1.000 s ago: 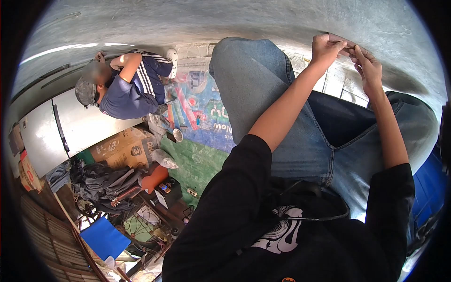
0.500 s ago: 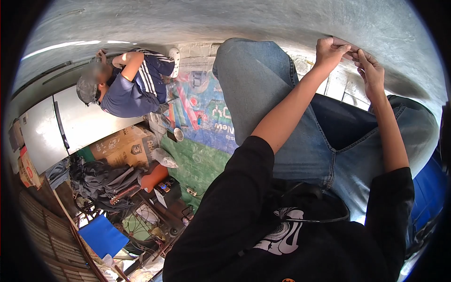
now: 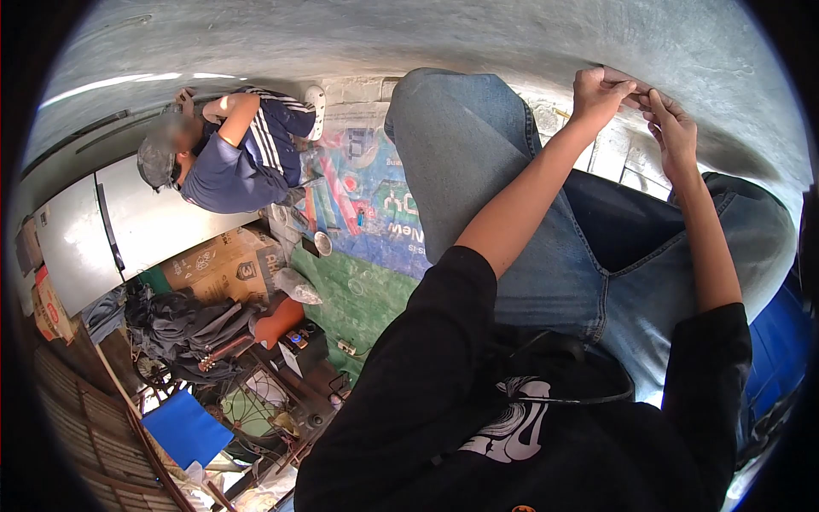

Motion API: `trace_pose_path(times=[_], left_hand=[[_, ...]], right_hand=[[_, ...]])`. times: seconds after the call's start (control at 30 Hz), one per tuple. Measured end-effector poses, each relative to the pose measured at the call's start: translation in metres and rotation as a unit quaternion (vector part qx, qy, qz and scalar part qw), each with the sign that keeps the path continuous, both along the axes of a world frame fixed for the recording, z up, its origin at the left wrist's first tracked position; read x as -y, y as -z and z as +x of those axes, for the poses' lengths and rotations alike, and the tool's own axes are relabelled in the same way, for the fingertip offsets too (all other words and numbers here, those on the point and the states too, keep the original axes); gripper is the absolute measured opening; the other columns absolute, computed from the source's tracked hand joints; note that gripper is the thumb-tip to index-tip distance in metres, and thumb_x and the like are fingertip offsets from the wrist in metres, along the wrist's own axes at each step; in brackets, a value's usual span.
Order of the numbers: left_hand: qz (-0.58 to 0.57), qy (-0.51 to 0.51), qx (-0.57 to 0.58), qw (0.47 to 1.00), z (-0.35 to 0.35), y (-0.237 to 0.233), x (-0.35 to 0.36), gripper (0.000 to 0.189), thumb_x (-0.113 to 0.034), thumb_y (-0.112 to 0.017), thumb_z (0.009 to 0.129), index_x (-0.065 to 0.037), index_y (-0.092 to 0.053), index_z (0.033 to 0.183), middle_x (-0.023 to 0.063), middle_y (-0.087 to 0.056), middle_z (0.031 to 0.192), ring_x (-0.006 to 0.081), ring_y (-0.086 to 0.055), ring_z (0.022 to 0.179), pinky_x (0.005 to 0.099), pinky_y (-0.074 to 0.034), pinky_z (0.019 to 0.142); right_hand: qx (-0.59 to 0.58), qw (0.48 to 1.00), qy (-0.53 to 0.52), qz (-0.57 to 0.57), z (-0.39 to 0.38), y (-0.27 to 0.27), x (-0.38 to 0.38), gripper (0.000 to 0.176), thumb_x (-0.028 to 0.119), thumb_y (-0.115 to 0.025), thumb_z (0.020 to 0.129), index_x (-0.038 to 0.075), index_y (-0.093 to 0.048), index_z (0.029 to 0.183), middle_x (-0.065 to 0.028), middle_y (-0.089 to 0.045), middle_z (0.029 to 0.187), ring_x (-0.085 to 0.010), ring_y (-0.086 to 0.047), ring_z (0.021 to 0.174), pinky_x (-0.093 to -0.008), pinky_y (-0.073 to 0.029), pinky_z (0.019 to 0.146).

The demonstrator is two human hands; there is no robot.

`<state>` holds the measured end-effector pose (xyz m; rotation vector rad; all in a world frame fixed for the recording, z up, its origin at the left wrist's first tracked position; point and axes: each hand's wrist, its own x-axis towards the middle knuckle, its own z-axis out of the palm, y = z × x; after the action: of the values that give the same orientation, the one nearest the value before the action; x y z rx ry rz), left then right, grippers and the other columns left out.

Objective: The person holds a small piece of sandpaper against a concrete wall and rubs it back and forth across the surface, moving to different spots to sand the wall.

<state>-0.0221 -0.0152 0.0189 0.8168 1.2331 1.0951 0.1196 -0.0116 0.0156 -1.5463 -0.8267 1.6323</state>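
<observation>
A thin, flat brownish strip, resembling a piece of sandpaper [image 3: 618, 77], lies against the grey wall [image 3: 512, 43]. My left hand [image 3: 601, 99] grips its left end, fingers closed and thumb pointing to the right. Close beside it, my right hand [image 3: 672, 130] pinches the other end of the strip between thumb and fingers. Both hands touch or nearly touch the wall surface. Part of the strip is hidden behind my fingers.
Another person [image 3: 235, 162] crouches at the left by the same wall, one hand raised to it. A printed sheet [image 3: 367, 188] covers the floor. Behind are a white fridge [image 3: 162, 222], a cardboard box [image 3: 213, 264], a guitar [image 3: 277, 322] and a blue panel [image 3: 188, 429].
My hands and the strip stay in almost the same place on the wall. The view has shifted very slightly.
</observation>
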Motion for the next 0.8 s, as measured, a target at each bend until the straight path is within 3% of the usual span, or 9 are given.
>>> trace_pose_path(times=[0.1,0.17,0.2,0.5,0.57,0.7,0.8], left_hand=[[0.002,0.0,-0.003,1.0,0.001,0.003,0.0,0.012,-0.008,-0.058,0.078,0.0,-0.058,0.085,0.0098,-0.063,0.081,0.0176,-0.063,0.07,0.0252,-0.048,0.058],[0.034,-0.032,0.03,0.998,0.003,0.005,-0.001,0.007,-0.003,-0.058,0.076,0.003,-0.059,0.079,0.0113,-0.063,0.074,0.016,-0.062,0.059,0.0208,-0.046,0.046],[0.034,-0.032,0.031,0.998,0.003,0.005,-0.001,0.007,-0.003,-0.058,0.076,0.003,-0.059,0.079,0.0113,-0.063,0.074,0.016,-0.062,0.059,0.0208,-0.046,0.046],[0.026,-0.031,0.01,0.999,0.002,-0.001,0.001,0.006,-0.003,-0.057,0.076,0.002,-0.059,0.078,0.0105,-0.063,0.074,0.0155,-0.062,0.06,0.0216,-0.045,0.047],[0.004,0.003,0.004,1.0,0.0,-0.004,0.001,0.012,-0.009,-0.058,0.078,0.0,-0.058,0.085,0.0095,-0.063,0.081,0.0174,-0.062,0.07,0.0255,-0.048,0.058],[0.005,0.002,-0.017,1.0,0.001,0.003,-0.001,0.011,-0.009,-0.058,0.078,0.0,-0.058,0.085,0.0096,-0.063,0.081,0.0174,-0.062,0.07,0.0252,-0.048,0.058],[0.023,-0.031,0.014,0.999,0.003,0.004,0.0,0.006,-0.003,-0.057,0.076,0.002,-0.06,0.079,0.0102,-0.063,0.074,0.0148,-0.062,0.06,0.021,-0.045,0.047]], right_hand=[[-0.004,1.0,0.003,-0.001,-0.001,-0.001,0.001,0.02,0.023,-0.057,0.081,0.008,-0.059,0.094,0.0024,-0.06,0.085,-0.0033,-0.048,0.069,-0.0183,-0.037,0.065],[-0.005,1.0,0.004,-0.002,-0.001,-0.001,0.001,0.02,0.023,-0.057,0.081,0.008,-0.059,0.094,0.0024,-0.06,0.085,-0.0033,-0.048,0.069,-0.0182,-0.037,0.065],[-0.006,1.0,0.006,-0.002,-0.001,-0.001,0.001,0.02,0.023,-0.057,0.081,0.008,-0.059,0.094,0.0025,-0.06,0.085,-0.0032,-0.048,0.069,-0.0182,-0.037,0.065],[0.0,1.0,0.009,-0.002,-0.002,-0.001,0.001,0.018,0.022,-0.057,0.081,0.008,-0.059,0.092,0.0028,-0.06,0.084,-0.0031,-0.048,0.068,-0.0181,-0.037,0.064],[0.003,1.0,0.011,-0.002,-0.001,-0.001,0.0,0.018,0.022,-0.057,0.081,0.008,-0.059,0.092,0.0028,-0.06,0.084,-0.0031,-0.048,0.068,-0.0181,-0.037,0.064],[-0.005,1.0,0.009,0.0,-0.001,0.001,-0.001,0.018,0.022,-0.058,0.081,0.008,-0.059,0.092,0.0024,-0.06,0.084,-0.0033,-0.048,0.068,-0.0183,-0.038,0.064],[-0.003,1.0,0.011,-0.002,-0.001,0.001,0.0,0.019,0.023,-0.058,0.081,0.008,-0.059,0.093,0.0022,-0.061,0.085,-0.0035,-0.048,0.068,-0.0185,-0.038,0.064]])
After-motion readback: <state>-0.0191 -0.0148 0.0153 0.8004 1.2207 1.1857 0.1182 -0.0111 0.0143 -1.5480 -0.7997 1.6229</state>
